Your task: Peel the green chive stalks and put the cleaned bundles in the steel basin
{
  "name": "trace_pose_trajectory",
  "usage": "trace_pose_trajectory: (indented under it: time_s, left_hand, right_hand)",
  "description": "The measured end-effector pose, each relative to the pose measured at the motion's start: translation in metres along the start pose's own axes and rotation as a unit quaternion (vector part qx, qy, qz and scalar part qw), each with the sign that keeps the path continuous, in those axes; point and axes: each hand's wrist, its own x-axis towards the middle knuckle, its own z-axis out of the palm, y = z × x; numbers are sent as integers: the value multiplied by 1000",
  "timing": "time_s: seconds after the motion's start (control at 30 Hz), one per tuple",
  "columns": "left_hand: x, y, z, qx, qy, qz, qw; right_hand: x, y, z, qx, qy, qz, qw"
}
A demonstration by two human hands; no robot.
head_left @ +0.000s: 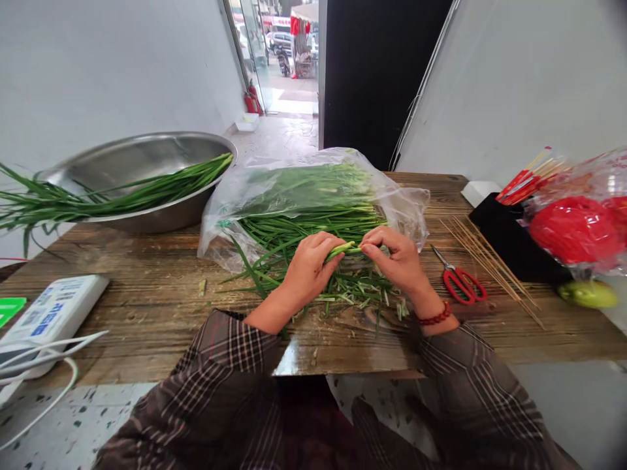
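My left hand (pixel 313 261) is closed around a few green stalks (pixel 343 249), their pale ends pointing right. Beside it, the fingers of my right hand (pixel 392 256) pinch the end of a stalk. Just beyond both hands, a large heap of long green leaves (pixel 313 219) lies in a clear plastic bag (pixel 225 225). Short cut pieces and trimmings (pixel 362 287) are scattered on the wooden table (pixel 161 287) beneath and in front of my hands.
A metal bowl (pixel 147 153) with long greens (pixel 161 189) stands at the left. Red-handled scissors (pixel 463 284), thin sticks (pixel 490 261) and a black box (pixel 514 241) lie at the right. A white device (pixel 63 310) with cables sits at the left edge.
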Motion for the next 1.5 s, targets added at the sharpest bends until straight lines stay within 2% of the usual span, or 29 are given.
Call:
trace_pose_trajectory:
  time_s: [0.2,0.33,0.43,0.53,0.67,0.77,0.87,0.93,0.97,1.0,1.1,1.13,1.17,1.2,1.3,1.4,1.5]
  left_hand:
    - [-1,-1,0,73,-54,15,996]
    - [-2,-3,0,85,-43,-16,995]
    - [-2,-3,1,83,-45,-36,995]
    - [-2,0,3,85,-65,-38,993]
    - [-2,2,4,98,-83,-44,991]
    - [-2,1,4,115,-66,-40,990]
    - [-3,-2,2,132,-36,-40,990]
    - [-3,-2,1,137,-28,-34,990]
    - [-4,-2,0,138,-26,-29,990]
    - [-4,-1,0,140,-24,-23,990]
    - [-5,1,-2,149,-17,-8,989]
    - [-5,1,-2,152,-19,-5,988]
    - [-5,1,-2,156,-22,-4,988]
    - [-5,1,-2,159,-28,-4,987]
    - [-4,1,-2,171,-50,-8,984]
    - [-4,1,-2,176,-68,-9,982]
    - [-5,1,-1,171,-76,-10,982]
  right_hand:
    - [-1,-2,-2,54,-23,12,998]
    - [-3,2,0,102,-65,35,992]
    - [-5,3,6,125,-74,74,987]
    - [-6,2,13,124,-70,93,985]
    - [-6,5,14,86,-56,73,992]
    - [-4,14,8,55,-17,72,996]
    - [-1,22,-5,43,84,112,989]
    - [0,23,-14,75,124,147,978]
    - [1,22,-18,99,113,164,975]
    - [0,20,-21,123,73,181,973]
    - [-1,15,-25,153,-127,226,954]
    - [-1,13,-25,150,-165,230,947]
    - [-2,13,-23,145,-173,226,948]
    - [-2,13,-20,140,-155,212,955]
    - [-3,13,-12,115,-71,133,982]
    - [-3,13,-5,20,-46,35,998]
    - [-4,10,-1,-66,-31,-39,997]
